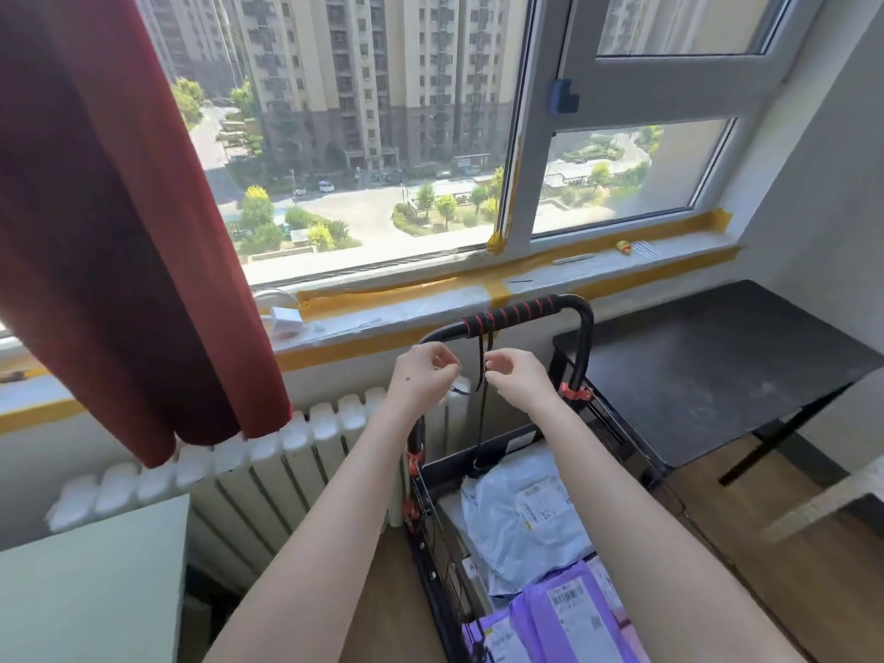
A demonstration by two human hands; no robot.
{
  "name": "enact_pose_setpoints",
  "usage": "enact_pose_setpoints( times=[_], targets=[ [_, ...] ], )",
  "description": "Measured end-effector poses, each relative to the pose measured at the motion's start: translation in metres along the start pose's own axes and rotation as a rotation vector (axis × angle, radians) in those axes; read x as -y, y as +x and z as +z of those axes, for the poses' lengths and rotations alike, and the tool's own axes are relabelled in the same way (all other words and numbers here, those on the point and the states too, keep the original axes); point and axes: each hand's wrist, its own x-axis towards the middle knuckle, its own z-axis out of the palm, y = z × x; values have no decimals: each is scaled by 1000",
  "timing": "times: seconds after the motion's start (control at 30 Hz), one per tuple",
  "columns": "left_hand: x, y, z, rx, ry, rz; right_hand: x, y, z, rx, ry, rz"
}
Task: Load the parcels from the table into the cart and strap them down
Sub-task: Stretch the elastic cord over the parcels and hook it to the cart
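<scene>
Since the parcels (526, 519) already lie in the cart (449, 466) below both wrists, strapping is judged to be the step in hand. The black strap (482, 413), looped over the handle (521, 309) just above the fingers, should be kept taut and drawn evenly, so that no slack is left before it is tied. Both forearms are stretched forward, wrists level. The loose strap end is pinched by the curled left hand (423, 375); the hanging run is pinched by the right hand (517, 379), just beside it.
</scene>
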Motion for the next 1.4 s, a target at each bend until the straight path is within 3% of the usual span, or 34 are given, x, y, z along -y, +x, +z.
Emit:
enact_pose_setpoints(
  times=[0.1,0.3,0.5,0.73,0.9,1.1,1.3,1.4],
  targets=[
    [-6,32,10,59,-11,-3,-6,44,-2,20,132,112],
    [-15,78,24,56,-66,-8,-12,91,6,70,674,379],
    [2,94,33,126,-242,-96,-13,110,13,68,588,457],
    [2,100,17,16,-380,-77,13,108,-18,-74,305,94],
    [-18,99,6,-36,-467,79,66,88,-62,-65,216,-104],
    [-51,104,-14,-7,-493,197,136,56,-112,-109,253,-334],
    [-84,111,-36,143,-412,297,201,18,-153,-167,301,-546],
    [-93,105,-40,39,-335,387,223,-2,-170,-165,353,-631]
  ],
)
